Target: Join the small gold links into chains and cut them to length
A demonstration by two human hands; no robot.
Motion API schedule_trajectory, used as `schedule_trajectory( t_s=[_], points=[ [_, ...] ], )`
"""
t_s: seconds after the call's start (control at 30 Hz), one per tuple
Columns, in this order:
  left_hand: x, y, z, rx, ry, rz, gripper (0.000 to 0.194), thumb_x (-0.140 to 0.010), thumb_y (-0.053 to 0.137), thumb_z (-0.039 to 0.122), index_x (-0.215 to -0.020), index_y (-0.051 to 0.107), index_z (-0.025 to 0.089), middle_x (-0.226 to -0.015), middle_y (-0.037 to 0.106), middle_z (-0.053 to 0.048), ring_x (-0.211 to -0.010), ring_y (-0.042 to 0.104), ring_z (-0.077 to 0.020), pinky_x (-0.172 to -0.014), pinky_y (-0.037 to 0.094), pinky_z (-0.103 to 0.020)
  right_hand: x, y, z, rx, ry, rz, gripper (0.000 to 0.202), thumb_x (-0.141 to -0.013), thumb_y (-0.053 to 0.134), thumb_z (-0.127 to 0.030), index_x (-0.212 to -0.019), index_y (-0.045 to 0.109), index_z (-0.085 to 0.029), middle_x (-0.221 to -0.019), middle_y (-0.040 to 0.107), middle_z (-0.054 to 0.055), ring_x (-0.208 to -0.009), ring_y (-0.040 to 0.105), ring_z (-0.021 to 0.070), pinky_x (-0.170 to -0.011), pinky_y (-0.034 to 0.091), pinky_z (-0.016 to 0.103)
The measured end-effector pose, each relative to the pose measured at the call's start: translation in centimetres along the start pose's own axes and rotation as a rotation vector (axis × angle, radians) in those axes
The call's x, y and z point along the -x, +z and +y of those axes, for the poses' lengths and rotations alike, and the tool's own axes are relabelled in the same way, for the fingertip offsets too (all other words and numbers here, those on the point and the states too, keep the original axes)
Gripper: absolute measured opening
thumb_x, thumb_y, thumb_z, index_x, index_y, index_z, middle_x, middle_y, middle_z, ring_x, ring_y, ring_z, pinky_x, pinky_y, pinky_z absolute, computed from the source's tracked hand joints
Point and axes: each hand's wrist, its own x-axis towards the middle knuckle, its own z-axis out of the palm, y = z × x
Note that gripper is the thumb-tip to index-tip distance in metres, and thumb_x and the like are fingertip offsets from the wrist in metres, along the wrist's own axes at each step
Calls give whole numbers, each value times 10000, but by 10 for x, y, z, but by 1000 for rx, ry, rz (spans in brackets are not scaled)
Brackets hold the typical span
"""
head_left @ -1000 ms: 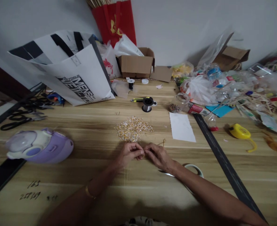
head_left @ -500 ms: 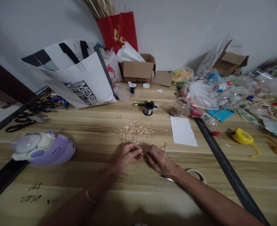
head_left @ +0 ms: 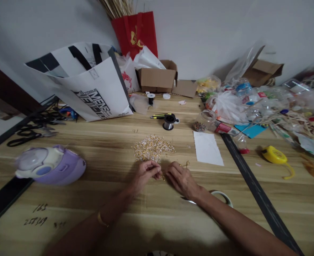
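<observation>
My left hand (head_left: 147,172) is closed in a pinch at the near edge of a loose pile of gold and clear beads (head_left: 153,147). A short bit of gold beading (head_left: 163,176) hangs at its fingertips, on the side facing the other hand. Just to the right, my right hand (head_left: 181,179) has its fingers pressed together, knuckles up; anything in them is hidden. Beyond its knuckles lies a small gold beaded piece (head_left: 187,164). A narrow gap separates the two hands. Under the right forearm, a roll of tape (head_left: 223,195) and a shiny blade-like tip (head_left: 190,201) partly show.
A wire spool (head_left: 169,122) stands behind the beads, with a white paper sheet (head_left: 208,148) to the right. A purple bottle (head_left: 58,165) lies left, below black scissors (head_left: 26,137). A yellow tape measure (head_left: 274,155) and plastic bottles sit right; a large paper bag (head_left: 100,92) stands back left.
The gold beading at my left fingertips shows more plainly now, and the gap between the hands is slightly wider. Both hands stay in nearly the same place.
</observation>
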Motion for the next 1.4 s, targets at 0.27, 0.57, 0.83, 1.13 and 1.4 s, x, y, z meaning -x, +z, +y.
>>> schedule_trajectory(
  t_s=[0.27, 0.57, 0.83, 1.13, 1.4],
  points=[
    [-1, 1, -1, -4, -3, -29, 317, -618, 744, 385, -690, 577, 125, -581, 609, 5, -524, 556, -99, -540, 449, -229, 1, -2, -2, -10, -20, -8, 171, -973, 346, -192, -963, 516, -170, -871, 567, 78, -742, 554, 155, -601, 432, 255],
    [0, 2, -7, -13, -7, -59, 338, -627, 742, 411, -705, 568, 132, -555, 593, 19, -491, 531, -84, -512, 428, -216, 1, -3, -3, -24, -43, -6, 178, -974, 343, -188, -990, 519, -167, -882, 575, 88, -800, 574, 163, -653, 449, 255],
    [-1, 4, -9, -34, -20, -62, 341, -620, 747, 408, -696, 570, 126, -541, 586, 16, -484, 526, -82, -513, 427, -216, 0, -3, -2, -44, -23, -7, 175, -973, 346, -200, -950, 517, -167, -837, 573, 77, -747, 566, 163, -603, 424, 248],
    [0, 4, -3, -100, 3, -12, 238, -655, 714, 333, -683, 599, 126, -559, 567, 23, -508, 513, -82, -514, 402, -204, -1, -6, -3, -101, -4, 29, 154, -960, 365, -183, -954, 519, -177, -840, 576, 71, -740, 561, 162, -630, 427, 257],
    [0, 2, 0, -101, -54, -16, 205, -632, 725, 291, -678, 615, 123, -547, 572, 22, -505, 523, -88, -506, 405, -205, -1, -6, -2, -112, 1, 19, 135, -962, 373, -178, -951, 507, -177, -854, 564, 60, -722, 539, 147, -637, 419, 248]
  ],
)
